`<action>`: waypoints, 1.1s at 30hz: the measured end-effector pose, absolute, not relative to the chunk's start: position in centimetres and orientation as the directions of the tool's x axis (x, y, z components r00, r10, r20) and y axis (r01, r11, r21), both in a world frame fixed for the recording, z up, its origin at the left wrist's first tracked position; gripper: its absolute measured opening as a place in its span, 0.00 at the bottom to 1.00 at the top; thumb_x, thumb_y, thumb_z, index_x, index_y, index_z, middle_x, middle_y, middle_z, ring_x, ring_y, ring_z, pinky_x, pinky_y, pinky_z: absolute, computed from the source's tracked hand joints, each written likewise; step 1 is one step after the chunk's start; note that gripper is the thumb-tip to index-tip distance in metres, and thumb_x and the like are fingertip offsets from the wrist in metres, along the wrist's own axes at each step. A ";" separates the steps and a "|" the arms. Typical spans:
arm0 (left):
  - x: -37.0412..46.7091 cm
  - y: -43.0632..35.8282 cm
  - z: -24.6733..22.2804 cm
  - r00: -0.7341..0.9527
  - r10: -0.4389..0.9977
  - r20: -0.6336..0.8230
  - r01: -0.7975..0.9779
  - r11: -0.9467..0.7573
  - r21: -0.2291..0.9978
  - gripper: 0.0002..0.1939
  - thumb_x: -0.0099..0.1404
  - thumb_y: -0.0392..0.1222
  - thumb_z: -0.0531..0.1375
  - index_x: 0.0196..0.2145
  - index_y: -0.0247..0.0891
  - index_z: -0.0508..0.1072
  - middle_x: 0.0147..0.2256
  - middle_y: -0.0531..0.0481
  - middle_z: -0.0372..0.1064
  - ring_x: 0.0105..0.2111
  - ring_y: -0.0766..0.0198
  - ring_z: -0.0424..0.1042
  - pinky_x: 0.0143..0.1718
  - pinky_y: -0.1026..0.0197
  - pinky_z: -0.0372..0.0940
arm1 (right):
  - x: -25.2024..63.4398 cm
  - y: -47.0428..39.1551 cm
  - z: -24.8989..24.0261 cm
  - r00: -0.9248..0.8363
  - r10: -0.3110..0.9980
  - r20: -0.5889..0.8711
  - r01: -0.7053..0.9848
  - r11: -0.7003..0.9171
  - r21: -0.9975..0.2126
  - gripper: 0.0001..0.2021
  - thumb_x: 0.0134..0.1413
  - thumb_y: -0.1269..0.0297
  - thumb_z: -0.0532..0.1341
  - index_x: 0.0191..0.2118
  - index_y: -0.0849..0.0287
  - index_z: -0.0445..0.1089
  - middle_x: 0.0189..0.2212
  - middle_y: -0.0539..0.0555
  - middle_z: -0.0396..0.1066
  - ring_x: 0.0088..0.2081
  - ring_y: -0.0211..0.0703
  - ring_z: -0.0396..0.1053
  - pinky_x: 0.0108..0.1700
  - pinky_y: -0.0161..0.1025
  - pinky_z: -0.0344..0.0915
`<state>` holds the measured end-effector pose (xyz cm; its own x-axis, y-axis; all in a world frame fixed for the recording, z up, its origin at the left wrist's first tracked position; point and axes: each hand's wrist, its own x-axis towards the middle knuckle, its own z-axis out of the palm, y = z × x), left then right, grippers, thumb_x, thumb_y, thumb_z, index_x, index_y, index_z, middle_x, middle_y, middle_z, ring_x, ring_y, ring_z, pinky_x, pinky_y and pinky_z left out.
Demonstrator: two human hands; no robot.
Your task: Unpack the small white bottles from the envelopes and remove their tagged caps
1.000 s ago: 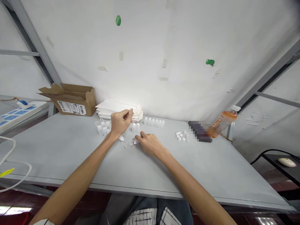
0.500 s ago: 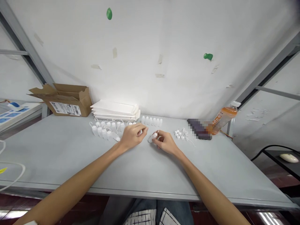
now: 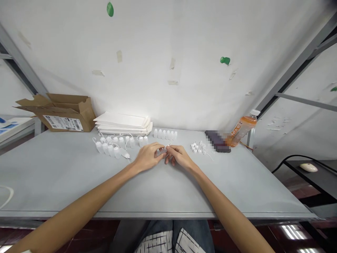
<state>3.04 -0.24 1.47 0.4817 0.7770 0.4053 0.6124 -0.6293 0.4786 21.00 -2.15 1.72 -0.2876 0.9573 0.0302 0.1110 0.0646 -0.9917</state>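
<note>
Between my hands, just above the table, lies a small white squeeze bottle [image 3: 161, 151], tilted with its tip to the right. My left hand [image 3: 148, 157] is closed around its body. At the tip end, my right hand [image 3: 181, 156] pinches with thumb and forefinger; the fingers partly hide the cap. Left of my hands stand several capped bottles [image 3: 111, 151] with looped straps, and one lies on its side. Behind, a row of bottles without caps [image 3: 163, 134] stands near the wall. A pile of small white caps [image 3: 198, 147] lies right of my right hand.
A stack of white trays or sheets [image 3: 122, 123] and an open cardboard box [image 3: 65, 114] sit at the back left of the grey table [image 3: 168, 193]. At the right, a dark phone-like object [image 3: 217, 140] lies beside an orange drink bottle [image 3: 242, 129]. A white cable [image 3: 9, 195] is at far left.
My left hand has moved right and taken hold of the bottle's body. My right hand, which held the bottle, is now at its tip. The camera view has shifted slightly right.
</note>
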 end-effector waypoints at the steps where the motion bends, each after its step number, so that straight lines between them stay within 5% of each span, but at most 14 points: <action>1: 3.1 -0.2 1.5 0.470 0.787 0.399 0.612 -0.617 0.495 0.12 0.64 0.47 0.57 0.39 0.41 0.76 0.35 0.50 0.75 0.26 0.64 0.69 0.29 0.62 0.60 | 20.9 -2.2 1.7 -0.272 0.962 0.029 0.107 0.060 -0.993 0.22 0.56 0.45 0.56 0.28 0.63 0.69 0.23 0.54 0.70 0.23 0.38 0.70 0.17 0.30 0.58; 12: 3.4 -0.1 0.6 0.438 0.821 0.365 0.657 -0.570 0.494 0.12 0.62 0.46 0.57 0.40 0.39 0.76 0.37 0.50 0.75 0.27 0.64 0.70 0.29 0.61 0.60 | 21.1 -1.5 0.4 0.002 0.997 0.083 0.150 0.082 -0.985 0.17 0.48 0.50 0.64 0.29 0.60 0.65 0.24 0.49 0.66 0.17 0.37 0.68 0.13 0.32 0.59; 20: 3.5 -0.2 0.5 0.456 0.816 0.355 0.685 -0.577 0.444 0.13 0.64 0.45 0.56 0.43 0.41 0.75 0.40 0.50 0.75 0.26 0.64 0.70 0.29 0.60 0.59 | 21.6 -1.4 0.5 -0.018 0.993 0.119 0.311 0.119 -0.943 0.13 0.54 0.54 0.59 0.27 0.60 0.66 0.19 0.50 0.68 0.18 0.38 0.68 0.18 0.33 0.62; 33: 3.5 0.0 0.5 0.434 0.847 0.307 0.665 -0.531 0.526 0.15 0.63 0.51 0.58 0.40 0.40 0.78 0.31 0.50 0.76 0.29 0.61 0.71 0.28 0.62 0.58 | 21.4 -2.0 0.6 -0.146 0.914 0.379 0.640 0.379 -0.668 0.11 0.59 0.63 0.53 0.30 0.60 0.69 0.24 0.51 0.71 0.25 0.38 0.66 0.30 0.34 0.60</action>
